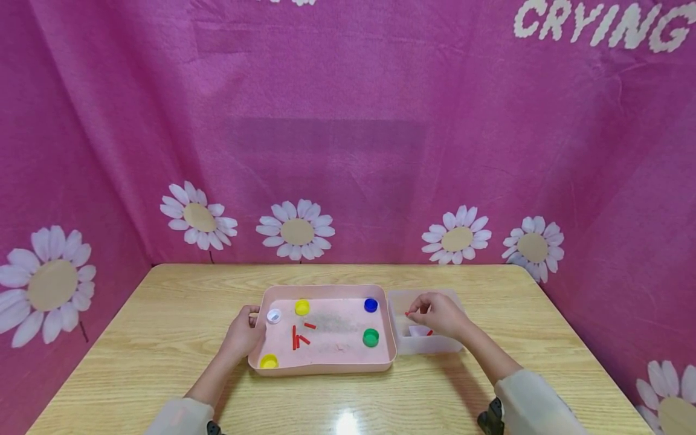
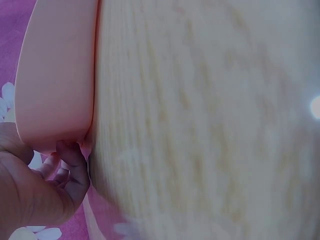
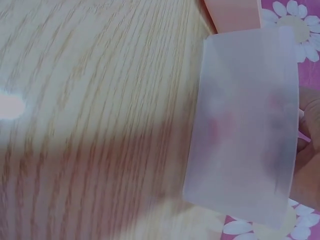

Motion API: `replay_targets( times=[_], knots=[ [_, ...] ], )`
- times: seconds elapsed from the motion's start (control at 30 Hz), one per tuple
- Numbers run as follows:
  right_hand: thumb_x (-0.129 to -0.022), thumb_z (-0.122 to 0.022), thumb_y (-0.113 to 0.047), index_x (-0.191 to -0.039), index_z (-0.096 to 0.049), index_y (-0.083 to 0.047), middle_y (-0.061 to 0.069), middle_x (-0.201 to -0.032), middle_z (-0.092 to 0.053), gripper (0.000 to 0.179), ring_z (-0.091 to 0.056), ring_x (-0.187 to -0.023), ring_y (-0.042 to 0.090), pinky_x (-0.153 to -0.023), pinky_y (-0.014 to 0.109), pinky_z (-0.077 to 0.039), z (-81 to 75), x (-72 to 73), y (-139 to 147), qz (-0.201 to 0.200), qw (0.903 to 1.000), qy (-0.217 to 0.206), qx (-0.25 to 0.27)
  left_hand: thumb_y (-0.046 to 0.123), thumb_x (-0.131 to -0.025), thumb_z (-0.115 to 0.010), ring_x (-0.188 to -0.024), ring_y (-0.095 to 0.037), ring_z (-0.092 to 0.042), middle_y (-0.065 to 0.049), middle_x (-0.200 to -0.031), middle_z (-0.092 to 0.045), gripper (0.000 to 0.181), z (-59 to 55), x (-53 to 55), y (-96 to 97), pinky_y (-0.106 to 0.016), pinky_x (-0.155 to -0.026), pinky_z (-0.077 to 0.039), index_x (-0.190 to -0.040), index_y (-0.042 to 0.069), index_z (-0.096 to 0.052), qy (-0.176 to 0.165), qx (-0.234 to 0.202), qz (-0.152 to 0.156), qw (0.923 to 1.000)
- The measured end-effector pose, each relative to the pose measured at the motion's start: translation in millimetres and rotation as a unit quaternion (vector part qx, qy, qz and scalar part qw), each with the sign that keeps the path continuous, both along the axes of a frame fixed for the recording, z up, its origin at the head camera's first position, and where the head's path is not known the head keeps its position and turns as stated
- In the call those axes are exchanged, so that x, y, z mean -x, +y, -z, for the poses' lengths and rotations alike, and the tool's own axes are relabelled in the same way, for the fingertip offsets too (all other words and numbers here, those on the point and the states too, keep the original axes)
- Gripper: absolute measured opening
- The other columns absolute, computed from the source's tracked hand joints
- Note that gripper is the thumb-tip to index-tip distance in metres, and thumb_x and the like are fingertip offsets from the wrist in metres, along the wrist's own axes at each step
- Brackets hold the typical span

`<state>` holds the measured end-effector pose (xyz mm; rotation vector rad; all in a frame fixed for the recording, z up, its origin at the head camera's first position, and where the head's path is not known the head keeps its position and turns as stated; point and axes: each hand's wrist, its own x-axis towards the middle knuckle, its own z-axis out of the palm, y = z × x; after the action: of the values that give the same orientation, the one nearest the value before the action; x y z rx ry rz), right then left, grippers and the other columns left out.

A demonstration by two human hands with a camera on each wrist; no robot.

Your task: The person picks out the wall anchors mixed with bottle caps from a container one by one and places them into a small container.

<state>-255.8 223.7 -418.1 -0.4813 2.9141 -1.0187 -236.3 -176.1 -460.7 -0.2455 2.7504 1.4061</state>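
A pink tray (image 1: 326, 368) lies on the table, and my left hand (image 1: 243, 332) grips its left wall. In the left wrist view, the curled fingers (image 2: 75, 172) touch the end of the tray. My right hand (image 1: 441, 314) is over the translucent bin (image 1: 429, 347) beside the tray, pinching a small red stick (image 1: 406, 313) between thumb and fingertips. Inside the bin are a whitish piece (image 1: 418, 330) and another red stick (image 1: 430, 333). Several red sticks (image 1: 294, 338) lie in the tray, left of its middle. In the right wrist view, the bin's wall (image 3: 245, 125) hides the fingertips.
Around the tray's inside stand a white cap (image 1: 274, 316), two yellow caps (image 1: 302, 307), a blue cap (image 1: 371, 305) and a green cap (image 1: 371, 337). The wooden table (image 1: 179, 314) ends at a pink flowered curtain (image 1: 348, 181) behind and at both sides.
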Motion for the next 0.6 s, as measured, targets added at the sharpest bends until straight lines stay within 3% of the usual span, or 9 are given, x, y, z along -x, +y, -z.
replay_targets(
  times=[0.27, 0.6],
  knots=[
    [-0.082, -0.067, -0.012, -0.081, -0.067, -0.008, 0.001, -0.071, -0.053, 0.004, -0.047, -0.061, 0.012, -0.049, 0.022, -0.04, 5.3, 3.4, 0.7, 0.016, 0.9993, -0.035, -0.003, 0.008, -0.089, -0.049, -0.082, -0.023, -0.055, -0.017, -0.096, -0.055, 0.042, 1.3, 0.4, -0.5, -0.027, -0.064, -0.048, -0.129, -0.003, -0.04, -0.001, -0.003, 0.002, 1.0],
    [-0.081, -0.067, -0.012, -0.08, -0.067, -0.008, -0.001, -0.065, -0.051, 0.004, -0.045, -0.056, 0.011, -0.05, 0.023, -0.038, 10.0, 10.2, 1.1, 0.002, 0.9992, -0.034, -0.024, 0.007, -0.089, -0.05, -0.081, -0.024, -0.055, -0.018, -0.095, -0.055, 0.041, 1.1, 1.2, -0.5, -0.026, -0.063, -0.047, -0.128, -0.003, -0.041, 0.001, -0.006, -0.002, 1.0]
  ],
)
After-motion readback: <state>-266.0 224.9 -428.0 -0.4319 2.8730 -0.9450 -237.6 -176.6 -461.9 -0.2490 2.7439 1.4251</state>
